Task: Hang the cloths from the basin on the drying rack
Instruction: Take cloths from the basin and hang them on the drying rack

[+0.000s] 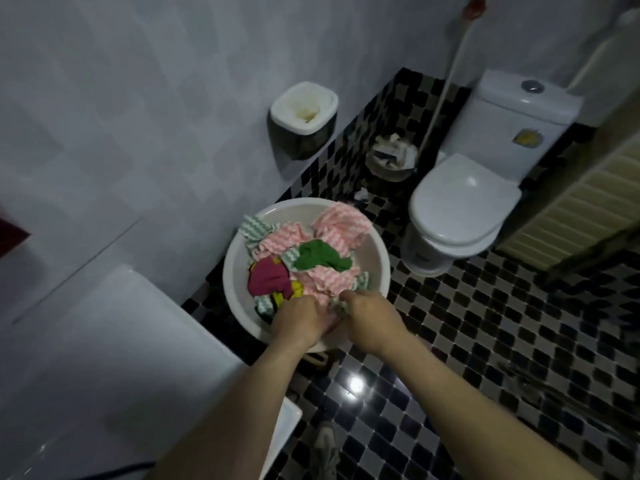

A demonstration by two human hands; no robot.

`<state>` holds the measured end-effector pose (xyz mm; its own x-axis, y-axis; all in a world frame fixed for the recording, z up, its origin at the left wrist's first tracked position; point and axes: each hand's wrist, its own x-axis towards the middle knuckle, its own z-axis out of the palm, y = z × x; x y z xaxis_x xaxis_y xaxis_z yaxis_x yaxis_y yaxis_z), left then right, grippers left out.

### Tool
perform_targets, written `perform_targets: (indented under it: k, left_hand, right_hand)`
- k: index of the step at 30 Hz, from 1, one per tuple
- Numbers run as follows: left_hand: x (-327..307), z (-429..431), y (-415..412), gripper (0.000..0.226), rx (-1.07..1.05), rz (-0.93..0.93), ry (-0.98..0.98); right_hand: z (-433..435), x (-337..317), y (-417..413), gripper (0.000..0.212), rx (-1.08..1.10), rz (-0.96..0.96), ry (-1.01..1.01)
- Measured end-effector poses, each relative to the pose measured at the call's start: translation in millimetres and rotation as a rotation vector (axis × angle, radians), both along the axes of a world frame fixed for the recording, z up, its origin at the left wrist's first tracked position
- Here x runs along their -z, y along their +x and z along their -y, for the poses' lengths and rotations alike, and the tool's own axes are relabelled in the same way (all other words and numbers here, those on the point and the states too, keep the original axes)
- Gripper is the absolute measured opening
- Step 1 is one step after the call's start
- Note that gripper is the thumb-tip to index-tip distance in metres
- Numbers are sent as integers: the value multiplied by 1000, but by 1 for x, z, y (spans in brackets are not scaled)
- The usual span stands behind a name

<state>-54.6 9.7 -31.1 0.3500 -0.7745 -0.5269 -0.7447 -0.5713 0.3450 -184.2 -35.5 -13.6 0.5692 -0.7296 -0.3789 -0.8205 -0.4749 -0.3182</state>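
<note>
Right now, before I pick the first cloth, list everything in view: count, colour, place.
basin: one, white, on the floor by the wall
pink striped cloths: several, in the basin
green cloth: one, on top of the pile
magenta cloth: one, basin's left side
green-white striped cloths: a few, at the basin's edges
toilet: one, white, lid shut, right of the basin
waste bin: one, full, beside the toilet
wall box: one, white-topped, on the wall
left hand: in the basin, gripping cloth
right hand: in the basin, gripping cloth
</note>
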Motion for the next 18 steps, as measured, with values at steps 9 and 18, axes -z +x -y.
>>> perform_targets:
  k: [9, 18]
  left_hand:
    - [62, 8, 19, 28, 6, -42, 146]
    - [41, 20, 81, 13, -953, -648, -632]
  right_hand:
    - [50, 72, 44, 81, -220, -524, 92]
    - [61, 80, 50, 37, -73, -372, 136]
